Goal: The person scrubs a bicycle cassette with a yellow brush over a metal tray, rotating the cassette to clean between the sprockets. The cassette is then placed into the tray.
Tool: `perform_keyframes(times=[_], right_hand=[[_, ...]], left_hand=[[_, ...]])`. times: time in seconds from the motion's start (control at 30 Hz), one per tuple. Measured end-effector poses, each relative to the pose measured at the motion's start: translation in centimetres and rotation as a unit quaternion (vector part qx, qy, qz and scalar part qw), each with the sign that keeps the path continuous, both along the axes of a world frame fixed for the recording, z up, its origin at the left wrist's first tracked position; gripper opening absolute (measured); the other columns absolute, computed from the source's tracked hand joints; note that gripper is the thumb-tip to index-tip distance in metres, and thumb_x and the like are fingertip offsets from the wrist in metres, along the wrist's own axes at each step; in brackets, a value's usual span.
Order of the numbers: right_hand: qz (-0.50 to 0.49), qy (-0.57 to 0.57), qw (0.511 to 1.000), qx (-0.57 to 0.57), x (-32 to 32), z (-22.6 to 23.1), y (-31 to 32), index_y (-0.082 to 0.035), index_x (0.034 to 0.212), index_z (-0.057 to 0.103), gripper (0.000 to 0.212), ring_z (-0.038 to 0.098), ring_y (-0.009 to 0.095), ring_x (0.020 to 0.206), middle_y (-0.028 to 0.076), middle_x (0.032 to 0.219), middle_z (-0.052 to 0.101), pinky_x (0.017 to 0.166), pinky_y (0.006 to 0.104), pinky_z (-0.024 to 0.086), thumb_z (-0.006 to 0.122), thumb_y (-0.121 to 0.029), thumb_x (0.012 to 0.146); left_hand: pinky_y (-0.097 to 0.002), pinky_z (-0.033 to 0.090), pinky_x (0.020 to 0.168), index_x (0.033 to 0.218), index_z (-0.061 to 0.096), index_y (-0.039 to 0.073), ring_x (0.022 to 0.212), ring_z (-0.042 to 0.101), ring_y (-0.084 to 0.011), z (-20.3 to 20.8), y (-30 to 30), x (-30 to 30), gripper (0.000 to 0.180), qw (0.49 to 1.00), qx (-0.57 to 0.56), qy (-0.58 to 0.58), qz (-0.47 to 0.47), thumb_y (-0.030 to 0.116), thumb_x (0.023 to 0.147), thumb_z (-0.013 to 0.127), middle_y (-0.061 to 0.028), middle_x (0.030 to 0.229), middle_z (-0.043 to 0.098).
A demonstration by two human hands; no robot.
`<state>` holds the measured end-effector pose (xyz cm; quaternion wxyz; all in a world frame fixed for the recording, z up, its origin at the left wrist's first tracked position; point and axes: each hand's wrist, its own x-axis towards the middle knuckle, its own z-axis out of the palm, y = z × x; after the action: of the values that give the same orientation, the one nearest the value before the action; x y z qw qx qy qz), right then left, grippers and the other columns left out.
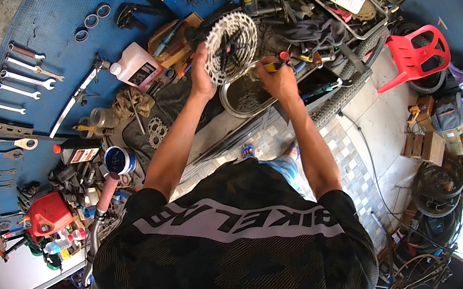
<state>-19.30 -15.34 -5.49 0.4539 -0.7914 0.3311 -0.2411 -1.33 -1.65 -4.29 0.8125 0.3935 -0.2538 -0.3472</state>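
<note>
My left hand [202, 73] is closed on the edge of a large silver bicycle cassette [216, 52], its toothed face tilted toward the right. Close by on the right, my right hand [279, 83] grips a yellow-handled tool [272, 66]; its working end is too small to make out. A red cap shows just above that hand, and I cannot tell whether it belongs to the tool. Below the cassette, between both hands, sits a round metal basin [226, 97] with dark, dirty contents.
A cluttered bench surrounds the basin, with a pink-liquid jug [137, 66], a small chainring [156, 132] and dark rags [317, 32]. Wrenches [27, 79] hang on the blue wall panel. At right are a bicycle tire [362, 55] and a red chair [417, 55].
</note>
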Motion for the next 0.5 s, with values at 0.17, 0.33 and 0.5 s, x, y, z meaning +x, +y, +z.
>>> perform_keyframes(times=[0.17,0.33,0.5], right_hand=[[0.106,-0.053,0.989,-0.094,-2.5,-4.0,-1.2,-0.012,0.127,0.073,0.036,0.077,0.028,0.085,0.015,0.099,0.077,0.077,0.0415,0.060,0.075,-0.034,0.098],[0.108,0.136,0.955,-0.240,-2.9,-3.6,-0.6,-0.005,0.108,0.070,0.037,0.075,0.033,0.092,0.017,0.102,0.076,0.084,0.0437,0.059,0.077,-0.040,0.097],[0.000,-0.054,0.984,0.167,-1.0,-0.3,-0.6,-0.002,0.107,0.073,0.039,0.077,0.028,0.072,0.014,0.079,0.075,0.064,0.0412,0.060,0.074,-0.040,0.101]], left_hand=[[-0.0466,0.052,0.113,0.155,0.053,0.006,0.133,0.064,-0.0286,2.7,-0.3,-0.7,0.074,0.996,-0.012,0.084,0.006,0.061,0.106,0.046,-0.0111,0.150,0.064],[-0.0486,0.048,0.117,0.158,0.050,0.009,0.138,0.061,-0.0297,2.7,-0.5,-0.5,0.076,0.998,-0.012,0.062,-0.025,0.063,0.105,0.044,-0.0096,0.155,0.060],[-0.0485,0.052,0.113,0.156,0.053,0.009,0.131,0.065,-0.0291,1.7,-1.3,-0.8,0.074,0.998,0.009,0.065,-0.001,0.063,0.105,0.044,-0.0094,0.148,0.065]])
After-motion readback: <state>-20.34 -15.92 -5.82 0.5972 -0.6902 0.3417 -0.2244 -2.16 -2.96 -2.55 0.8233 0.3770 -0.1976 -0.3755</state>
